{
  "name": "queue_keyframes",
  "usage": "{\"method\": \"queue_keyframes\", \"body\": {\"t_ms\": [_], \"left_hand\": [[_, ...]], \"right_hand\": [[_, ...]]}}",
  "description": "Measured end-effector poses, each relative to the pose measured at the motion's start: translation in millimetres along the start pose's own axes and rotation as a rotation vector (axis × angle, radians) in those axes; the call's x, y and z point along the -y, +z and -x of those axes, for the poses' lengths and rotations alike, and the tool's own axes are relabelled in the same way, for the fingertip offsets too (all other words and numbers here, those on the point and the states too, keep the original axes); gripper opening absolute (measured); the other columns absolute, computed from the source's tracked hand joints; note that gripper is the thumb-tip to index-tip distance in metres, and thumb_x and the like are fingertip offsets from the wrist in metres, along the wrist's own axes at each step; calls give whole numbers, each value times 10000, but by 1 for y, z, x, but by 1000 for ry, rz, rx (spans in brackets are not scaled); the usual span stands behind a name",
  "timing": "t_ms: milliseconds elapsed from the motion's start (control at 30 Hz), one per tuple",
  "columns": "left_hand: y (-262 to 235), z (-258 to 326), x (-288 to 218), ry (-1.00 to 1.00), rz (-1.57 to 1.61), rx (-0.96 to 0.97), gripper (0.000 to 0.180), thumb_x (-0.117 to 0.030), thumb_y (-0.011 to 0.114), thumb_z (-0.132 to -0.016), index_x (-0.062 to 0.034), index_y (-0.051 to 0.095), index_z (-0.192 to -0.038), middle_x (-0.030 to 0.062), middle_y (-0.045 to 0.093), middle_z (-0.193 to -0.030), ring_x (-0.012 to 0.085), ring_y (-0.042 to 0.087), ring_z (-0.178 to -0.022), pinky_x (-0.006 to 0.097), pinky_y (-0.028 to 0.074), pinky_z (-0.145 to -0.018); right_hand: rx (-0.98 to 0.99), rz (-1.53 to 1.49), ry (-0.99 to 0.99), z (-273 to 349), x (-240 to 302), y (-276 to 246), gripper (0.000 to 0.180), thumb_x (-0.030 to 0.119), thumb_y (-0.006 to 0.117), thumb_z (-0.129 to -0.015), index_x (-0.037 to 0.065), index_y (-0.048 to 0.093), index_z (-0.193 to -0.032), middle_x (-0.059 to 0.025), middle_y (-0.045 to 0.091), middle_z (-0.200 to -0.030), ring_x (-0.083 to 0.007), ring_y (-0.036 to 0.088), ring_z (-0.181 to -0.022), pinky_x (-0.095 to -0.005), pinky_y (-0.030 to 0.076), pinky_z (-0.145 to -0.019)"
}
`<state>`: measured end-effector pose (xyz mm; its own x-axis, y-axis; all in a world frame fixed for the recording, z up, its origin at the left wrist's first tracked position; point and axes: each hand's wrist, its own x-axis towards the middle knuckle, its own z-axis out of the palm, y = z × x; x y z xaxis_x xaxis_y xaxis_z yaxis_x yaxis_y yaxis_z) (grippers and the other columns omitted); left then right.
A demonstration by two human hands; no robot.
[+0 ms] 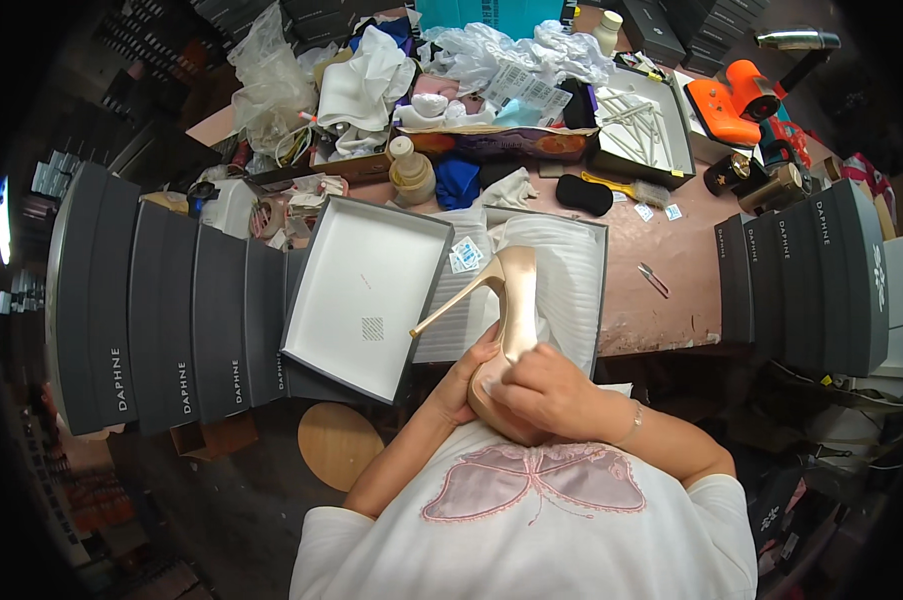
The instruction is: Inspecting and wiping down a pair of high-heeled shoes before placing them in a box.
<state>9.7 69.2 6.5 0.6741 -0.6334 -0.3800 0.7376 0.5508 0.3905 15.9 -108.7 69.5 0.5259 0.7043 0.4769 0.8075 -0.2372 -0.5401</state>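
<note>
Gripping the high-heeled shoe (511,300) from beneath, the left hand (463,385) steadies it while the right hand (546,385) presses its sole.

I see a pinkish-brown worktable (671,300) ahead of the hands, its surface cluttered toward the far edge. Stacks of dark grey boxes (171,310) stand left of the hands, and another stack (811,280) to the right. More dark boxes (691,25) pile up at the far side of the table. Dark floor (241,510) below and left of the hands, with a round wooden stool seat (336,445) just left of them. Bright patch of light (4,220) at far left; can't tell if it's a window.
</note>
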Motion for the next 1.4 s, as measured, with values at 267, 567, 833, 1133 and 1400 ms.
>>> {"method": "queue_keyframes", "body": {"t_ms": [267, 567, 833, 1133, 1400], "left_hand": [[17, -2, -5, -9, -86, -26, 787, -335, 525, -876, -94, 151, -1525, 134, 422, -1385, 213, 472, -1259, 337, 420, -1040], [12, 0, -9, 26, -84, 14, 776, -302, 526, -877, -81, 154, -1521, 128, 435, -1361, 200, 490, -1225, 316, 431, -1015], [10, 4, -5, 46, -68, 4, 768, -278, 535, -881, -58, 158, -1513, 124, 441, -1346, 204, 489, -1222, 321, 428, -1018], [15, 5, -10, 29, -126, -9, 808, -331, 540, -868, -70, 145, -1523, 134, 443, -1365, 198, 499, -1219, 329, 433, -1013], [13, 1, -12, 30, -93, 4, 799, -292, 550, -874, -64, 135, -1518, 146, 435, -1357, 216, 497, -1224, 324, 444, -1004]], "right_hand": [[-69, 13, 49, -21, -3, -3, 115, 128, 650, -744, 77, 562, -798, -41, 536, -815, -200, 512, -712, -331, 373, -648], [54, -8, 20, -20, 9, -8, 131, 123, 646, -752, 76, 568, -846, -35, 491, -795, -189, 497, -735, -322, 372, -674], [127, -15, 20, -27, 11, -12, 233, 97, 665, -722, 44, 626, -946, -44, 514, -825, -199, 511, -752, -325, 391, -686], [117, -35, 14, -24, 13, -16, 222, 117, 634, -759, 34, 593, -961, -41, 496, -822, -197, 503, -756, -328, 388, -686], [127, -64, 52, -28, 5, -13, 161, 112, 630, -767, 44, 607, -912, -42, 511, -812, -205, 515, -762, -337, 387, -700]]}}
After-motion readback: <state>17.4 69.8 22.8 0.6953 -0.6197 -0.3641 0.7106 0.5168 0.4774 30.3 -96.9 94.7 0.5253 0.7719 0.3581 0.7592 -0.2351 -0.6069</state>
